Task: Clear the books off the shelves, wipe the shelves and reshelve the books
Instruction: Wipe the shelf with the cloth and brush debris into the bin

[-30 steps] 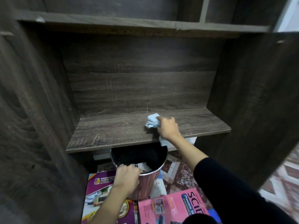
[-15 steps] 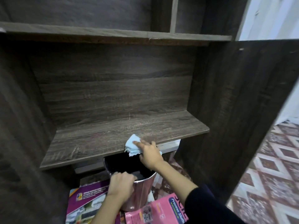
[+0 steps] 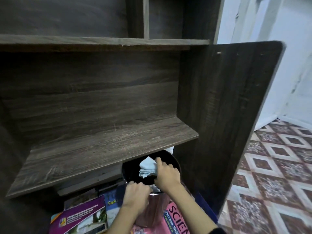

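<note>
Dark brown wood grain is covering the whole bookcase. The wide lower shelf [image 3: 101, 157] is lying bare across the left and middle of the view. The upper shelf [image 3: 101, 41] is running above it, with nothing showing on its front edge.

Below the lower shelf, at the near left, a purple book [image 3: 79, 217] is lying flat on the floor. A blue book [image 3: 112, 202] is lying just to its right, partly tucked under it.

Right of these, the left hand [image 3: 136, 200] is reaching forward with its fingers curled over the near rim of a round bin [image 3: 130, 172], gripping it. The bin is standing on the floor among the books, under the front edge of the lower shelf, and its inside is looking black.

Over the mouth of the bin a light blue cloth [image 3: 147, 167] is hanging bunched and folded. The right hand [image 3: 166, 178] is holding the cloth from the right side. Its fingers are curled round the fabric and one finger is stretching up along the top of it. A black sleeve [image 3: 217, 231] is showing at the near end of that arm.

Under the right forearm a pink book [image 3: 177, 217] with large dark lettering is lying flat, touching the base of the bin.

Further right, the tall side panel [image 3: 228, 115] of the bookcase is standing upright. Beyond it a floor [image 3: 273, 174] of brown and white diamond tiles is spreading to the right, meeting a pale wall [image 3: 297, 68] at the far side.
</note>
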Demonstrator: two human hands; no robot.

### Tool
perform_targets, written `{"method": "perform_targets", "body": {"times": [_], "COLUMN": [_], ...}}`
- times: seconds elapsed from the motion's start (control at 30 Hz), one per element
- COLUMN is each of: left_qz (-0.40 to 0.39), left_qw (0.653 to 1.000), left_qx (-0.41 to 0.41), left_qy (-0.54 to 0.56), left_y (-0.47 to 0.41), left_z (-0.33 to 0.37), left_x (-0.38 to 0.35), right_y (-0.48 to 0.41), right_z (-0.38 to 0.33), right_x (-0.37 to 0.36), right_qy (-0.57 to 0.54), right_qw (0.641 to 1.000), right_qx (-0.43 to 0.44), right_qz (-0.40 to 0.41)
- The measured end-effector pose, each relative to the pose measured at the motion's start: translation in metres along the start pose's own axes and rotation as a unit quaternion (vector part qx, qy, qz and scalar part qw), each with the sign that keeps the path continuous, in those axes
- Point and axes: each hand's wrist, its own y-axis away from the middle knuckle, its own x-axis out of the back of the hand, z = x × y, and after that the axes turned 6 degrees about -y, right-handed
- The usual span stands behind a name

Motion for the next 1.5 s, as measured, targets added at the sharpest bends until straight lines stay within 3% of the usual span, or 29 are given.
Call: {"method": "perform_targets", "body": {"times": [0.17,0.47,0.6,0.8,1.07,1.5], "left_qz": [0.009,0.004,0.000,0.021,0.036,0.017], "left_qw": [1.000,1.000,0.999,0.996,0.997,0.997], "left_qx": [-0.015,-0.026,-0.041,-0.070,-0.066,-0.074], "left_qy": [-0.002,-0.009,-0.022,-0.045,0.003,0.017], "left_y": [-0.025,-0.066,-0.081,-0.114,-0.149,-0.170], "left_z": [0.028,0.056,0.058,0.067,0.059,0.073], "left_x": [0.011,0.019,0.013,0.013,0.002,-0.052], "right_y": [-0.004,-0.022,-0.032,-0.047,-0.064,-0.088], "right_z": [0.034,0.072,0.087,0.109,0.121,0.134], "right_x": [0.001,0.017,0.017,0.011,0.014,-0.023], "right_qy": [0.031,-0.067,-0.057,-0.051,-0.125,-0.097], "right_qw": [0.998,0.990,0.995,0.991,0.984,0.989], "right_qx": [-0.057,-0.069,-0.053,-0.115,-0.112,-0.105], "right_qz": [-0.015,0.105,0.056,-0.053,0.063,0.028]}}
